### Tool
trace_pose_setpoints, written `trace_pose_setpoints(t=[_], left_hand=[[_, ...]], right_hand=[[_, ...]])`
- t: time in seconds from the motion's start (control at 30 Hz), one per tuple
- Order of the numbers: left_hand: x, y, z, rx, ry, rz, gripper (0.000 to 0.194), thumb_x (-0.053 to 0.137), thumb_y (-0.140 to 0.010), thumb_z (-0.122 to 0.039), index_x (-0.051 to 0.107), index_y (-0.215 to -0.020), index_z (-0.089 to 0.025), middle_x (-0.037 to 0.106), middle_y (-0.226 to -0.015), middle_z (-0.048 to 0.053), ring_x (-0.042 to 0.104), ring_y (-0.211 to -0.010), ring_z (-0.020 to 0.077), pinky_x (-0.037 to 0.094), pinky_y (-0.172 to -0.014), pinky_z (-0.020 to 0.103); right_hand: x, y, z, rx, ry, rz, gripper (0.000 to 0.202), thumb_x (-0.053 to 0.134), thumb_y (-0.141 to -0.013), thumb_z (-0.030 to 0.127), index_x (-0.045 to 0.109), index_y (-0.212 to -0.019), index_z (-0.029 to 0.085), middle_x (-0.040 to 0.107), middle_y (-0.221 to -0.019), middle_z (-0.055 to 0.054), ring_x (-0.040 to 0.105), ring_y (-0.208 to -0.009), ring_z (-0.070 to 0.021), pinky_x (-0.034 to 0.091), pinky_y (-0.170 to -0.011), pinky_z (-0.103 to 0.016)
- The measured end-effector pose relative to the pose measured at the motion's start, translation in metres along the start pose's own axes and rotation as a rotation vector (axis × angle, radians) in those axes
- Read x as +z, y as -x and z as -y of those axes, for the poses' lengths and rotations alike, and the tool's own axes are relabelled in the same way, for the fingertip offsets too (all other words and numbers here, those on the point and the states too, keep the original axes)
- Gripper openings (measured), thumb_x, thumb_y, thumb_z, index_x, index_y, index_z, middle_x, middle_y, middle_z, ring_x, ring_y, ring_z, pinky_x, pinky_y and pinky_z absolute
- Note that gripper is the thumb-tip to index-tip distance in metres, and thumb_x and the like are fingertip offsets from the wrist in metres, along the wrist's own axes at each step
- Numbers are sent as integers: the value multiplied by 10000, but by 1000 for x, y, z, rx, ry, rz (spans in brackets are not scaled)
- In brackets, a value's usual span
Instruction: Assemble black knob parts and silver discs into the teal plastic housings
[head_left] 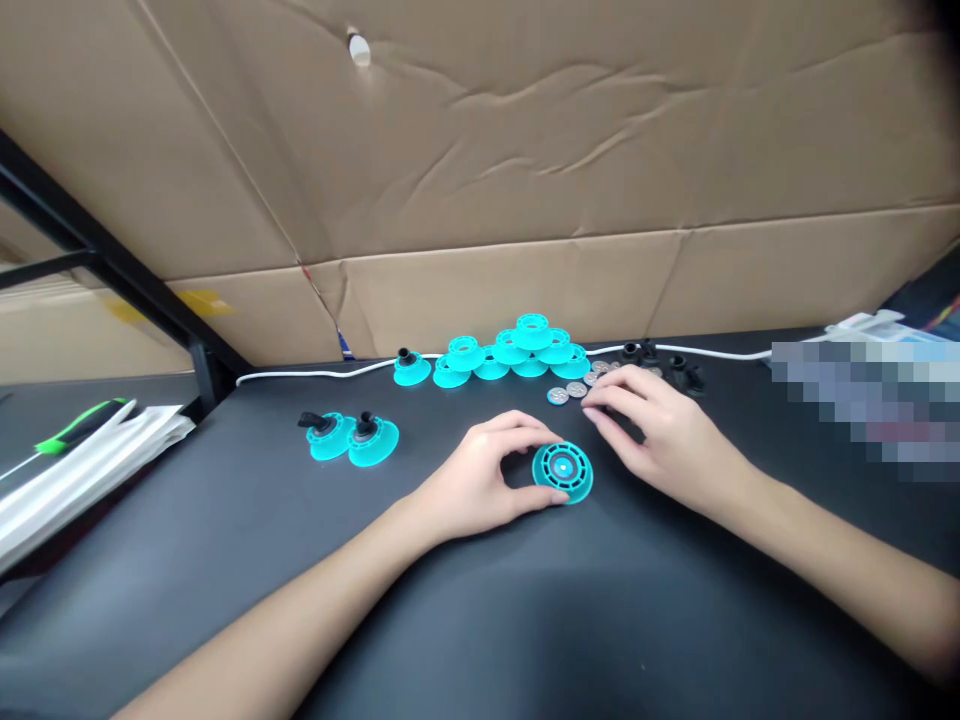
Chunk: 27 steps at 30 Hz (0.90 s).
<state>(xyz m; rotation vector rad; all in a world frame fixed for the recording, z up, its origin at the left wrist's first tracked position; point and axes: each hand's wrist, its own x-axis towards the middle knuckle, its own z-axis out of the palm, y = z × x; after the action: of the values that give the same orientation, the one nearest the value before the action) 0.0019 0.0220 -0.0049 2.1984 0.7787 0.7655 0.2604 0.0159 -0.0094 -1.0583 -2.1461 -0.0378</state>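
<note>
Three cups (375,446) wear black tops (366,424) — seemingly done. Left hand (484,475) pinches an untopped cup (564,470); whether right hand (660,420) grips anything, I can't tell. Stack (512,350) looks undone.

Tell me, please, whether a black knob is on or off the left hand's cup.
Off: the cup, held at its rim by the left hand, shows a slotted face, nothing standing from its centre.

Stacked bases (511,350) before the cable (720,353)
</note>
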Motion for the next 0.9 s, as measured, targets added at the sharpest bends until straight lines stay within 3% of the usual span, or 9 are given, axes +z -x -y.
trace_pose_setpoints(t=[0.07, 0.13, 0.3, 0.57, 0.77, 0.9], left_hand=[[1, 1, 3, 25, 14, -42, 461, 905, -833, -293, 757, -1261, -211, 697, -1288, 97, 694, -985, 188, 611, -883, 332], [1, 1, 5, 28, 29, -55, 452, 898, -837, -279, 752, -1259, -211, 673, -1316, 101, 673, -870, 144, 621, -800, 306], [0, 0, 7, 15, 33, -23, 427, 917, -818, -282, 759, -1205, -195, 714, -1197, 85, 670, -846, 142, 619, -787, 295], [0, -2, 9, 22, 33, -19, 442, 924, -814, -321, 764, -1210, -205, 720, -1192, 78, 666, -861, 147, 614, -807, 305], [0, -2, 8, 29, 47, -20, 435, 904, -836, -396, 768, -1195, -193, 729, -1163, 94, 666, -842, 151, 618, -790, 314], [0, -2, 7, 25, 44, -13, 435, 897, -843, -401, 765, -1200, -192, 727, -1157, 96, 665, -845, 155, 617, -796, 320]], right_hand=[[-3, 3, 13, 192, -206, 132, 183, 579, -1064, 312, 725, -1059, 201, 738, -995, -79, 682, -708, -182, 598, -663, -336], [-3, 7, 22, 358, -355, 241, 248, 596, -1055, 422, 728, -1086, 214, 739, -881, -45, 667, -632, -164, 572, -586, -309], [4, 10, 21, 590, -587, 386, 374, 634, -1004, 543, 715, -1149, 208, 709, -721, -10, 710, -614, -189, 601, -618, -330], [7, 5, 15, 813, -1032, 437, 495, 810, -879, 557, 654, -1157, 178, 742, -867, -30, 714, -656, -156, 614, -580, -280], [3, 4, 21, 1073, -1250, 419, 501, 890, -859, 453, 667, -1204, 166, 704, -713, 14, 674, -632, -105, 581, -562, -180], [3, 4, 21, 1107, -1291, 413, 510, 904, -856, 423, 665, -1223, 160, 701, -699, 18, 659, -608, -93, 577, -557, -175]])
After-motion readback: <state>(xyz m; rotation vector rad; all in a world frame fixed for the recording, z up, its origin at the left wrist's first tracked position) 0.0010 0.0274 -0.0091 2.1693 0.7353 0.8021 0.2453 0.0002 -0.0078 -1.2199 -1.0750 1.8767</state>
